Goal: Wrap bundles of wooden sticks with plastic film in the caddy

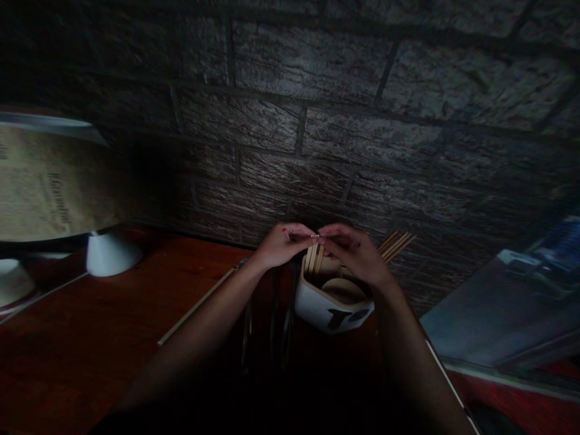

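Both hands meet above a white utensil holder [333,311] with dark print on its front. My left hand [287,243] is closed in a pinch at the tops of several light wooden chopsticks [312,260] that stand in the holder's left part. Opposite it, my right hand [356,251] pinches the same chopstick tops, fingertips almost touching those of the left. More chopsticks [399,244] lean out of the holder to the right, partly behind my right hand. A round, light-coloured piece [347,290] shows inside the holder; its kind is unclear.
A brick-patterned wall [272,127] rises behind the brown table [149,290]. One loose stick [194,308] and several dark, thin utensils [274,326] lie left of the holder. Further left are a white cup-like piece [111,255] and a printed brown paper surface [49,181]. A pale panel [480,308] stands right.
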A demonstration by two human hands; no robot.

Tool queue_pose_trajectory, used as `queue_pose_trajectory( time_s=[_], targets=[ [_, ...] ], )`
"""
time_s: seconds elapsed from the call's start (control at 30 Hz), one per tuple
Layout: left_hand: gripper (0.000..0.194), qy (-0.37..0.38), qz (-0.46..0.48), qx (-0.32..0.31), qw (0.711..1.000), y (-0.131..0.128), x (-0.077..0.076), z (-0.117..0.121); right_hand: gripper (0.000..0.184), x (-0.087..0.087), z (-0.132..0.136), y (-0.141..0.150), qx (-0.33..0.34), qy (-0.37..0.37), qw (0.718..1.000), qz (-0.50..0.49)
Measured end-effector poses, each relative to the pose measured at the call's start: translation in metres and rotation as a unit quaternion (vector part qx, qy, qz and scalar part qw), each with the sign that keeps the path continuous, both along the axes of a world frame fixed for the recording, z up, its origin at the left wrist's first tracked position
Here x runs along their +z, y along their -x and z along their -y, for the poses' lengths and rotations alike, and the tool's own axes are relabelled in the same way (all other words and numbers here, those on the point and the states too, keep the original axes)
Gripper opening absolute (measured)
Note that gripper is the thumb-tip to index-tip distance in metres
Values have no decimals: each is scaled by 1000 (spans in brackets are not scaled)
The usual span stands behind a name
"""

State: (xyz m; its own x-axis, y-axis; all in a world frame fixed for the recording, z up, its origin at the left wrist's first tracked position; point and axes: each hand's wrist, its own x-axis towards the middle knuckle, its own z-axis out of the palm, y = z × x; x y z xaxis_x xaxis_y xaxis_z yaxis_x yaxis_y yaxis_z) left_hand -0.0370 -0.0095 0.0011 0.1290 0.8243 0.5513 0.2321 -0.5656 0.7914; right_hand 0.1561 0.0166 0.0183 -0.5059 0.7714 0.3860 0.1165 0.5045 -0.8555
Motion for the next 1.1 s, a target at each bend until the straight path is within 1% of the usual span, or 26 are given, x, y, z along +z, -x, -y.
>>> queue_pose_trajectory(
  time_s=[0.07,0.23,0.43,0.63,0.77,0.9,1.1],
  targets=[
    [23,2,3,0,1000,-1,0,1,26,0,1,1,0,1,1000,-1],
    [23,-3,3,0,1000,-1,0,0,27,1,1,2,-21,6,1000,12],
    [23,3,15,-10,1000,0,-2,-2,29,-2,-1,2,-17,-19,999,31],
    [20,6,33,-21,999,-1,-7,-5,32,-4,-4,2,-38,-50,995,80],
    [21,8,23,-25,999,-1,-7,-5,31,-3,-3,2,-26,-57,994,85],
    [23,9,15,-15,1000,-1,-7,-3,29,-5,-4,3,-19,-66,995,75],
    [25,21,-3,-18,1000,-2,-4,0,29,-6,-6,2,-17,-56,995,78]
  ],
)
